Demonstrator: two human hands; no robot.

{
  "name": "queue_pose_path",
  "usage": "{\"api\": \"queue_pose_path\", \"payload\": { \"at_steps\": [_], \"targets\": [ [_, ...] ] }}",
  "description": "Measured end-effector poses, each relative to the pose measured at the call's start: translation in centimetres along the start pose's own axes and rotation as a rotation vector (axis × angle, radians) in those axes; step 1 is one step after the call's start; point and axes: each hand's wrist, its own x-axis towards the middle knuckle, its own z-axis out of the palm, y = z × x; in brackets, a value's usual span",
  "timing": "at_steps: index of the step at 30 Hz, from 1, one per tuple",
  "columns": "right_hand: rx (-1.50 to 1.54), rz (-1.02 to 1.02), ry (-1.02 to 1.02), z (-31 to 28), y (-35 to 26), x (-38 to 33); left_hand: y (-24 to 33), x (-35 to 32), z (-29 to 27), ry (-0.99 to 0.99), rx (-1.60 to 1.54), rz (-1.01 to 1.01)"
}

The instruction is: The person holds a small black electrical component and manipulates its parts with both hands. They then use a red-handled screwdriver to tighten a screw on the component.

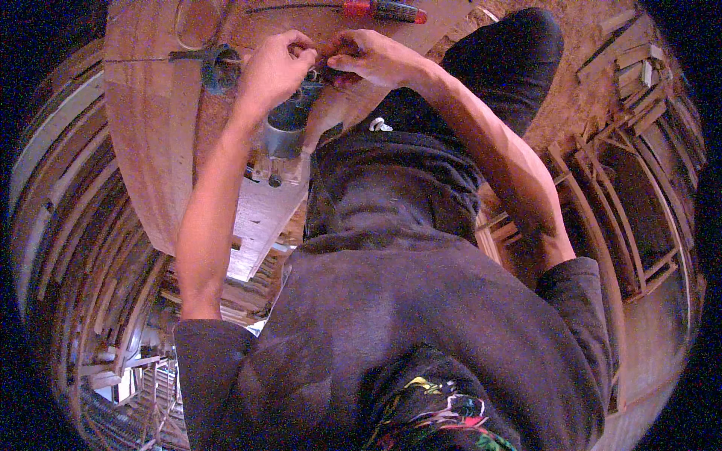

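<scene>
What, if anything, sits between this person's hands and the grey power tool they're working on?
Nothing visible does. The left hand and right hand already meet at the top of the grey power tool, fingers pinched on a small part there. The red-handled screwdriver lies apart, farther back on the wooden bench.

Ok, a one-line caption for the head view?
Both hands, left hand and right hand, pinch a small part atop a grey power tool at a wooden workbench.
</scene>
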Motion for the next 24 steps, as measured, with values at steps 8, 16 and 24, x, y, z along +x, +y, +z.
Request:
{"api": "queue_pose_path", "payload": {
  "at_steps": [8, 16, 24],
  "targets": [
    [0.135, 0.071, -0.014, 0.0, 0.4, 0.0, 2.8, -3.8, -0.2, 0.361, 0.357, 0.409],
    [0.247, 0.116, -0.035, -0.1, 0.2, -0.2, 3.9, -4.4, 0.6, 0.275, 0.59, 0.343],
    [0.247, 0.069, -0.054, -0.4, -1.5, -0.6, 4.3, -2.5, -0.5, 0.102, 0.531, 0.154]
  ]
}}
